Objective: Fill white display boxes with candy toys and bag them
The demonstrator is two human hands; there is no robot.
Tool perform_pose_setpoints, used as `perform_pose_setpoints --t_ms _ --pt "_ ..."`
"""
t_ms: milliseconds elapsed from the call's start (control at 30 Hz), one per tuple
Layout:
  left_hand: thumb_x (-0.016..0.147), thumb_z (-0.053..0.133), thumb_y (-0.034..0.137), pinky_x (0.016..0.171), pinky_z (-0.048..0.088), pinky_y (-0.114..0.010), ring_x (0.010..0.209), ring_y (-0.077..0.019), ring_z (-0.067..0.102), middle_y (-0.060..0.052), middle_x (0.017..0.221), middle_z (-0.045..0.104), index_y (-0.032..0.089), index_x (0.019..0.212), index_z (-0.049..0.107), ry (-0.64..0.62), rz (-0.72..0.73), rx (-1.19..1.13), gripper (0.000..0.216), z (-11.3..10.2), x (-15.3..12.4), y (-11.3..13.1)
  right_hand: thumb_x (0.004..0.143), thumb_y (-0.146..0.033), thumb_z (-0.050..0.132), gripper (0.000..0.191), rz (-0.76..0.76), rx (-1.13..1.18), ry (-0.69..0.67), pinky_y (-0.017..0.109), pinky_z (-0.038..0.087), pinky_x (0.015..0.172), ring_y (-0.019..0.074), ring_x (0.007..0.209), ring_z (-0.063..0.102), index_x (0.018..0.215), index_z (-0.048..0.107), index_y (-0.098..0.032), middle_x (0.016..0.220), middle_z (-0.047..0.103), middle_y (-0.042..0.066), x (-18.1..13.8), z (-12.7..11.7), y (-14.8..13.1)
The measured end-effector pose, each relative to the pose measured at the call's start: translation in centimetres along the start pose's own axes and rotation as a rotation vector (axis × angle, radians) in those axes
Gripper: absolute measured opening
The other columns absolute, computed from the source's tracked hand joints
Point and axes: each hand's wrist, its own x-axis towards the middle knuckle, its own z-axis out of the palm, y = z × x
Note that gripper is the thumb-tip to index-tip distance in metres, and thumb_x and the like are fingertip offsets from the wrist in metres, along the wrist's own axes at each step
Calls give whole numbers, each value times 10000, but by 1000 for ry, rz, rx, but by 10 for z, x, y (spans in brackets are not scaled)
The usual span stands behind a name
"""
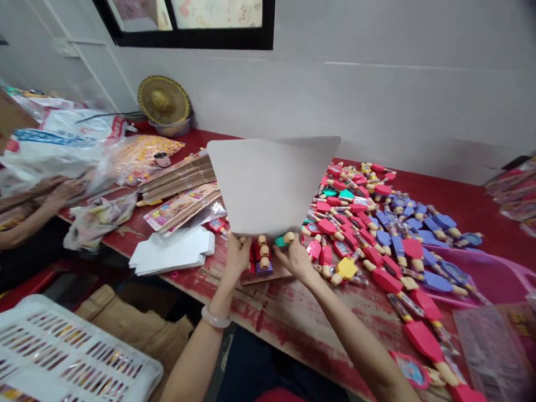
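Note:
A large card with a plain whitish face stands up before me, its wider edge on top. At its foot sits a row of small toys with beige knobs, some red and one purple. My left hand, with a pale bangle on the wrist, is closed at the card's lower left corner, its thumb beside a beige knob. What its fingers grip is partly hidden. My right hand is closed on a green toy with a beige knob at the lower right corner.
Many pink and purple knobbed toys lie heaped at right, by a pink basket. White cards and printed cards are stacked at left. A co-worker's hands are farther left. A white crate is below.

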Motion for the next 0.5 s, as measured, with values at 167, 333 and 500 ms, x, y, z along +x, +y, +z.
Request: perform_pose_setpoints --t_ms 167,333,500 --pt "787 618 201 1037 467 -388 1044 -200 578 -32 1033 557 217 1095 427 24 -9 4 363 4 0 0 995 -440 539 422 5 -110 -86 361 516 788 323 1002 715 1226 400 -116 1127 667 206 0 -4 -15" --pt "765 634 190 1041 470 -398 1042 -200 584 -25 1010 563 229 1020 411 57 -6 33 341 6 5 -1 1030 -448 474 453 36 -135 -126 404 532 871 332 1099 692 1303 358 -107 1254 617 235 3 2 -23" --pt "796 596 221 803 563 -358 777 -173 612 34 806 525 237 1033 391 -10 -51 56 314 6 8 1 1032 -493 439 494 18 -78 -140 452 525 952 343 1189 647 1346 368 -118 1398 529 258 4 4 -22"
